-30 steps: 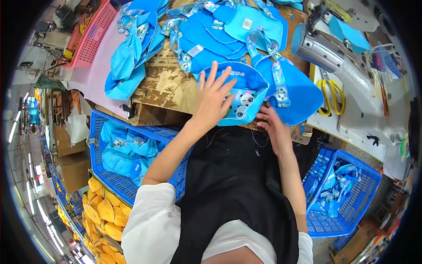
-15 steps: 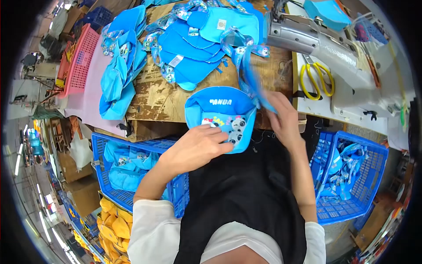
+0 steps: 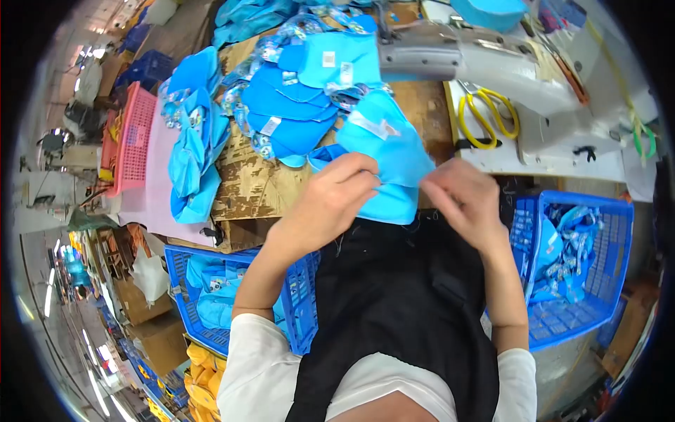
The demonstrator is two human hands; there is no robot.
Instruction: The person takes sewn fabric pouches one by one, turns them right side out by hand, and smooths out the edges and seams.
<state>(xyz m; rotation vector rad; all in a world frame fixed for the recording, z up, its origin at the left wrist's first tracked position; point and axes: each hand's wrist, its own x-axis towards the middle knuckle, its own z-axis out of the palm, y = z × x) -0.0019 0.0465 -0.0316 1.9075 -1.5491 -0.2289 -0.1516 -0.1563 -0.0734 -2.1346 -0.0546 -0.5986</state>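
A light blue fabric pouch point(image 3: 397, 158) with a white label hangs in front of me at the table's near edge. My left hand point(image 3: 334, 200) pinches its left side, where a darker blue edge shows. My right hand point(image 3: 465, 200) is closed at the pouch's right edge, thumb and finger together on the cloth; it is slightly blurred. Just beyond lies a pile of blue fabric pieces point(image 3: 292, 116) with white tags and printed straps. The pouch's panda print is out of sight.
A sewing machine arm point(image 3: 457, 56) reaches over the table from the right, with yellow-handled scissors point(image 3: 485, 119) near it. Blue crates point(image 3: 580, 316) with blue pieces stand at both sides. More blue pieces point(image 3: 197, 141) and a pink basket point(image 3: 133, 137) are left.
The pouch has been turned, so its printed face no longer shows and a plain labelled side does. My right hand has come down to its edge. The view has shifted.
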